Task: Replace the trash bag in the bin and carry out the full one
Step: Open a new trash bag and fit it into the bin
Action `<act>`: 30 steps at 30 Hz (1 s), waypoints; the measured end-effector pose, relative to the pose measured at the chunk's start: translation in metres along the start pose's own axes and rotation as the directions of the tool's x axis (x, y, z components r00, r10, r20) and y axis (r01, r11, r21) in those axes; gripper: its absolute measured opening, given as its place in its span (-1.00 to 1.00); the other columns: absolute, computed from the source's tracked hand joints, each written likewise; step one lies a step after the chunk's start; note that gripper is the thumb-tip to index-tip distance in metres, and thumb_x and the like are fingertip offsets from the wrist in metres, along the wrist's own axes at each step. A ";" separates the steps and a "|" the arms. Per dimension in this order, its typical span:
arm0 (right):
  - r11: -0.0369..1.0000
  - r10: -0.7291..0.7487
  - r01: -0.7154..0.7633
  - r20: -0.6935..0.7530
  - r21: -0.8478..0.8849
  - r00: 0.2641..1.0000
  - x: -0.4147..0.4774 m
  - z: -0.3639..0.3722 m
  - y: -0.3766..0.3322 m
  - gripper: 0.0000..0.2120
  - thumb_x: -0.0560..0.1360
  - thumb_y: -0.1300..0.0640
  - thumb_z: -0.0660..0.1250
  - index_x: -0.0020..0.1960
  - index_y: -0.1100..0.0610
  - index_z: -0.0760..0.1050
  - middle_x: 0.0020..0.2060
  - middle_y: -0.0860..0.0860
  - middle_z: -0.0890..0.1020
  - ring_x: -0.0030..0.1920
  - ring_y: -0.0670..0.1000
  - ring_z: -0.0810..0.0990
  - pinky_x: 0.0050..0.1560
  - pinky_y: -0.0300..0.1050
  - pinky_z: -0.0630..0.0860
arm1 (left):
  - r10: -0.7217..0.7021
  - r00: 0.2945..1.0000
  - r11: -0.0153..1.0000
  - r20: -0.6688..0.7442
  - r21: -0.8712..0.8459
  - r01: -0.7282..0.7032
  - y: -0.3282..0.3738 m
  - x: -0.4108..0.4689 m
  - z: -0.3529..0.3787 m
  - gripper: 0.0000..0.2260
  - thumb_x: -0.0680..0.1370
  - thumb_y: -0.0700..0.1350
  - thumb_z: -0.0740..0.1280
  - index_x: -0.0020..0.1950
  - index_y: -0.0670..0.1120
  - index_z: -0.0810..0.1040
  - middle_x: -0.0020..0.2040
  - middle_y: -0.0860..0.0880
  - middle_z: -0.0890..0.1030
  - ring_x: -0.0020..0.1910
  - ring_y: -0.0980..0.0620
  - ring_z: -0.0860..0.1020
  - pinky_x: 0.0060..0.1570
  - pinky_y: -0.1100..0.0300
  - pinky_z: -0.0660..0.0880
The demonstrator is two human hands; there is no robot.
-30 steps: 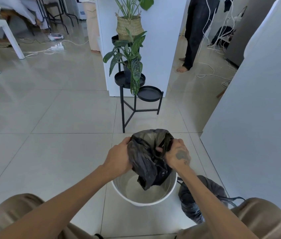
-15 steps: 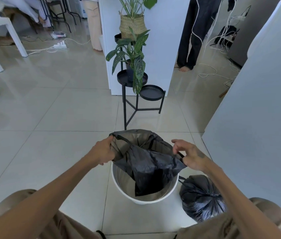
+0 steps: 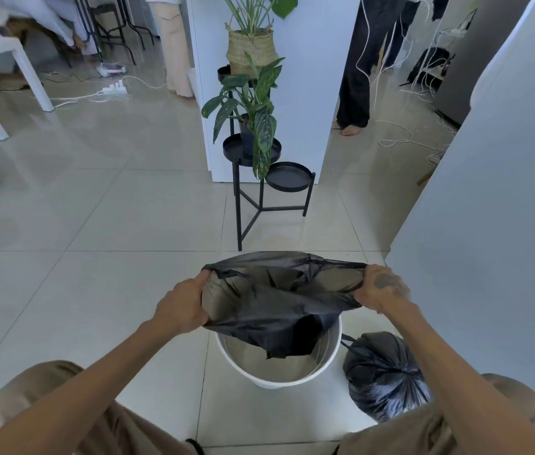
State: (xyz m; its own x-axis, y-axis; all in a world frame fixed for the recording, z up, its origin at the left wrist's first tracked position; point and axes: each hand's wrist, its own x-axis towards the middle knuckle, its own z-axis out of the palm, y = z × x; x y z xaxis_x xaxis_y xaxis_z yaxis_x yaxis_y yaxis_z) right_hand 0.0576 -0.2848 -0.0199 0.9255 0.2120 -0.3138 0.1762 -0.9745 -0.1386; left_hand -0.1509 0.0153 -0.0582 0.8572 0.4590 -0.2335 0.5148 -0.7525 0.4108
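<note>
A white round bin (image 3: 327, 359) stands on the tiled floor in front of my knees. Above it I hold a fresh black trash bag (image 3: 279, 310) stretched wide, its mouth open and its bottom hanging into the bin. My left hand (image 3: 182, 305) grips the bag's left rim. My right hand (image 3: 379, 289) grips the right rim. The full black bag (image 3: 382, 376), tied at the top, sits on the floor just right of the bin.
A black metal plant stand (image 3: 261, 192) with leafy plants stands just beyond the bin. A pale wall or cabinet side (image 3: 489, 208) runs along the right. A person's legs (image 3: 354, 93) and loose white cables (image 3: 397, 136) are farther back. A white table leg (image 3: 30, 73) is far left.
My hands have moved apart, pulling the crumpled bag open from a bunch into a wide mouth over the bin. The view has tilted slightly.
</note>
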 end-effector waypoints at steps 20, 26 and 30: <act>0.700 -0.402 0.004 0.390 0.714 0.828 0.001 -0.022 -0.001 -0.03 0.37 0.59 0.39 0.57 -0.07 0.16 0.17 -0.01 0.53 0.21 0.18 0.58 0.14 0.25 0.61 | 0.434 0.784 0.900 -0.443 0.173 -0.400 0.059 -0.006 -0.034 -0.59 0.45 0.26 0.36 -0.34 -0.03 0.70 0.26 -0.12 0.65 0.31 -0.20 0.48 0.29 -0.01 0.39; 0.607 -0.496 -0.017 0.395 0.795 0.773 0.003 -0.022 -0.002 -0.09 0.37 0.64 0.32 0.54 -0.05 0.27 0.38 0.14 0.44 0.25 0.21 0.58 -0.04 0.08 0.69 | 0.603 0.797 0.737 -0.033 0.407 -0.540 0.104 0.016 -0.005 -0.70 0.49 0.13 0.44 0.13 0.01 0.70 0.58 -0.12 0.26 0.59 -0.19 0.10 0.54 -0.23 0.11; 0.583 -0.579 -0.028 0.439 0.812 0.687 0.009 -0.027 0.012 -0.21 0.37 0.68 0.22 0.39 0.02 0.51 0.32 0.18 0.54 0.24 0.23 0.62 0.04 0.07 0.67 | 0.460 0.881 0.706 0.108 0.557 -0.437 0.085 0.036 0.005 -0.62 0.51 -0.19 0.37 0.32 0.01 0.60 0.63 -0.15 0.13 0.56 -0.20 0.17 0.38 -0.17 0.37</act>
State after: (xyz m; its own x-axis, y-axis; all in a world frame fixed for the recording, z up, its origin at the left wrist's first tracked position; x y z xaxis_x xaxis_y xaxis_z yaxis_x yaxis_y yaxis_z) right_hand 0.0769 -0.2967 0.0006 0.3867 0.7417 -0.5481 -0.1956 -0.5148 -0.8347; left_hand -0.0764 -0.0347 -0.0361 0.9937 0.0068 -0.1120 -0.0044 -0.9950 -0.0993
